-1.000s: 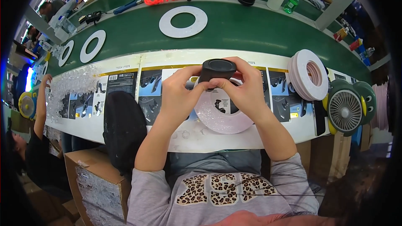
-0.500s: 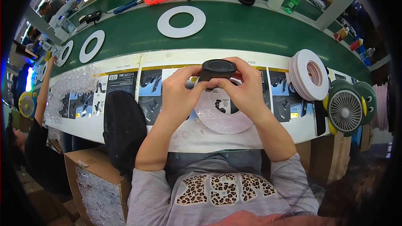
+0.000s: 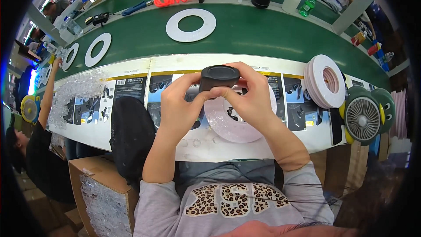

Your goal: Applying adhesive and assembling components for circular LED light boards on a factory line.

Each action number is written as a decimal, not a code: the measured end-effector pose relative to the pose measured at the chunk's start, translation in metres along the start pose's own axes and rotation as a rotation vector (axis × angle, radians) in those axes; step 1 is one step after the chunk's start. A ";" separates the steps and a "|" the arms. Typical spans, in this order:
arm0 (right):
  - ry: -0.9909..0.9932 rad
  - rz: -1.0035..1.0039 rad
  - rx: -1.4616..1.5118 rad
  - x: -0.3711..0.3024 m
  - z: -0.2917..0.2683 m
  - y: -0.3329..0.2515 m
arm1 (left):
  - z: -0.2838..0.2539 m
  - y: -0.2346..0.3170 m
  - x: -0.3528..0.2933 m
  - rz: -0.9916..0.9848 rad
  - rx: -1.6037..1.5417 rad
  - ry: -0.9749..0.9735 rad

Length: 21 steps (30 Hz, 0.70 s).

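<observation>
Between my two hands I grip a black plastic part (image 3: pixel 220 75) with a flat, rounded rectangular top. My left hand (image 3: pixel 180 102) holds its left side, while my right hand (image 3: pixel 249 96) holds the right side, thumbs meeting at the near face. My fingers hide the part's lower portion. Below my hands lies a white-pink ring disc (image 3: pixel 239 134) on the worktable, over printed sheets with a picture visible through its hole. A stack of similar rings (image 3: pixel 316 83) leans at the right.
Clear plastic pieces (image 3: pixel 74 85) are heaped at left, beside a black sleeve-like item (image 3: pixel 131 136). More rings (image 3: pixel 191 25) lie on the green belt (image 3: pixel 263 30). A green fan (image 3: pixel 363 116) and dark phone-like slab (image 3: pixel 336 125) stand at right. A co-worker's arm (image 3: pixel 47 92) reaches in at far left.
My hands and the black part have shifted slightly left and a little nearer to me. The part remains gripped by both hands.
</observation>
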State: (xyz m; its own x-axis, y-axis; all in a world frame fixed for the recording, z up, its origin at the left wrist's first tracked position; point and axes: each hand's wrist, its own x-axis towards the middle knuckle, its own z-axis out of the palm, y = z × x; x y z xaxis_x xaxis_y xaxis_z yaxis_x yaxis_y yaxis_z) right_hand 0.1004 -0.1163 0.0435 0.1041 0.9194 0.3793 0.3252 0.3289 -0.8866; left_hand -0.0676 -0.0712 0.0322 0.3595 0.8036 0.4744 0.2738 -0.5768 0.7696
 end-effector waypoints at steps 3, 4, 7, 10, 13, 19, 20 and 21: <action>-0.013 0.000 -0.034 0.000 0.004 0.005 | 0.000 -0.005 -0.002 0.002 0.034 0.008; -0.013 0.004 -0.044 0.000 0.005 0.007 | 0.000 -0.006 -0.002 0.003 0.043 0.014; 0.004 -0.001 -0.012 0.000 0.008 0.013 | 0.002 -0.009 -0.003 0.007 0.058 0.024; 0.005 -0.015 -0.039 0.001 0.010 0.014 | 0.002 -0.011 -0.002 0.011 0.066 0.036; -0.001 0.012 -0.065 0.001 0.011 0.011 | 0.002 -0.011 -0.002 0.005 0.061 0.039; 0.007 0.004 -0.048 0.000 0.011 0.012 | 0.003 -0.010 -0.002 -0.003 0.066 0.046; 0.008 0.005 -0.049 0.000 0.011 0.012 | 0.004 -0.010 -0.002 -0.002 0.073 0.053; 0.010 0.007 -0.045 0.000 0.011 0.013 | 0.004 -0.011 -0.002 -0.003 0.073 0.052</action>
State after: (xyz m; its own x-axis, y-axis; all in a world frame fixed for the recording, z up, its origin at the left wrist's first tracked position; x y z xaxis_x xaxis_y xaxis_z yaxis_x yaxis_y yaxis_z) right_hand 0.0946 -0.1098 0.0286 0.1159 0.9195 0.3755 0.3665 0.3118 -0.8766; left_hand -0.0678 -0.0673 0.0213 0.3118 0.8108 0.4953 0.3395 -0.5820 0.7389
